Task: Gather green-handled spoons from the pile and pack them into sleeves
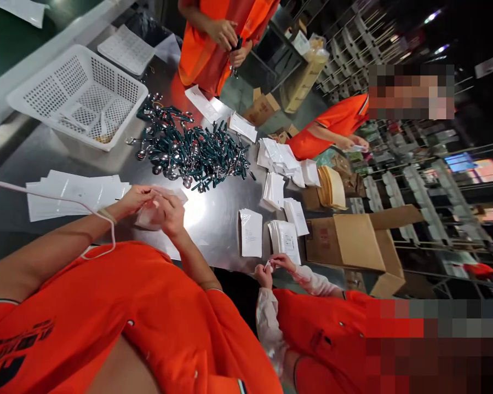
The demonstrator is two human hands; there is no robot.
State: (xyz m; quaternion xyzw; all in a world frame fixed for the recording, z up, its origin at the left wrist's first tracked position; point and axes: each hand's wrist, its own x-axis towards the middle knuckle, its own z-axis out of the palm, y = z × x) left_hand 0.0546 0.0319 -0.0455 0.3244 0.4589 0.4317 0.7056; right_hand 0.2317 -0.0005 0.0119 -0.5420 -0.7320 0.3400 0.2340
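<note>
Left grip, right grip: both pinching white packet | I see dark-handled metal pile beyond, on tabletop

The one head-worn camera, tilted to one side, looks forward and down from close above the wearer's orange short-sleeved fabric shirt, across a flat, shiny grey metal table.
</note>
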